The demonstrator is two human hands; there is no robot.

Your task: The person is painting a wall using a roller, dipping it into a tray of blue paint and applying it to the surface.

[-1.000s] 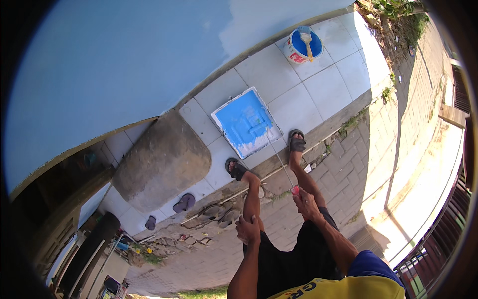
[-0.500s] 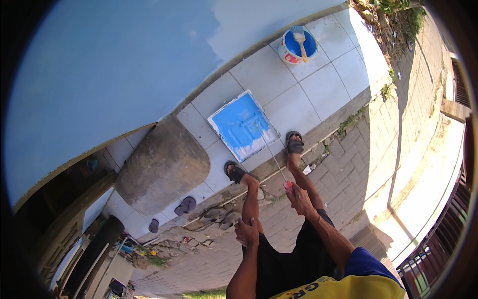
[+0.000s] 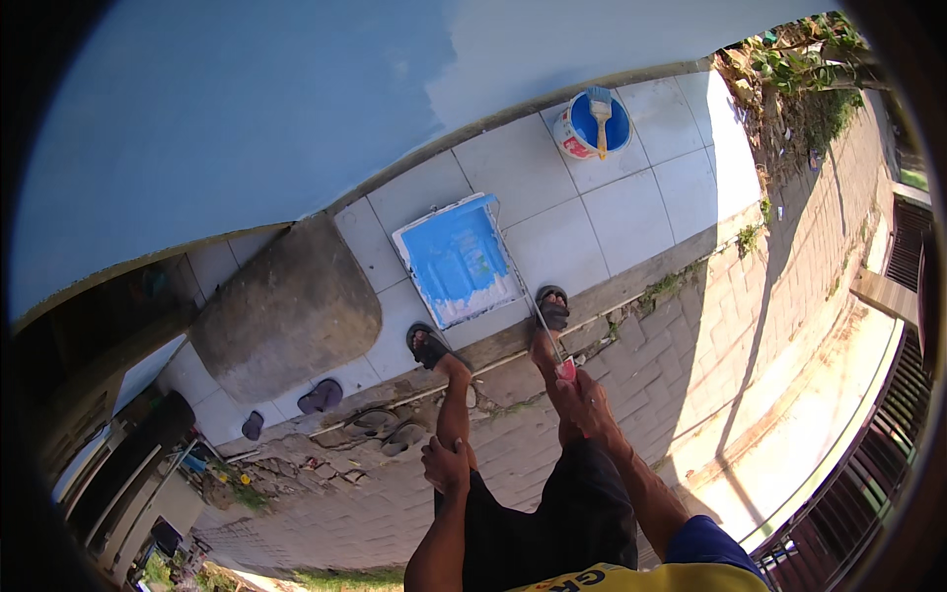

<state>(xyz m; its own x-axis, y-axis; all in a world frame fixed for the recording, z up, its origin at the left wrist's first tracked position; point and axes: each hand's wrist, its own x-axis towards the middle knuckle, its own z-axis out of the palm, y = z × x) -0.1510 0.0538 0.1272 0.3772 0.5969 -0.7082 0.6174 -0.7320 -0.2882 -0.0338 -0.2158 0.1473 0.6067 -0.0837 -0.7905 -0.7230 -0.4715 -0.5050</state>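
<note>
My right hand (image 3: pixel 582 397) is closed round the red grip of a paint roller (image 3: pixel 565 369). The roller's long thin metal rod runs away from me to its blue-coated head, at the far right edge of a paint tray (image 3: pixel 520 296). Light blue paint covers most of the tray's ridged floor, with whitish streaks on its near side. Lower left, my left hand (image 3: pixel 446 464) is closed on my left leg, near the knee. Both my feet, in dark sandals, stand at the near side of the tray.
A paint bucket (image 3: pixel 564 138) with blue paint stands beyond the tray on the right, a paintbrush (image 3: pixel 601 123) across its top. The wall (image 3: pixel 247 109) ahead is partly darker blue. Left lies a concrete slab (image 3: pixel 286 316), with loose sandals (image 3: pixel 321 396) nearby. Paving (image 3: pixel 631 395) borders the tiled ledge.
The roller's head has moved from the tray's middle to its far right edge. My right hand still holds the grip. My left hand stays on my leg, and the whole view has shifted.
</note>
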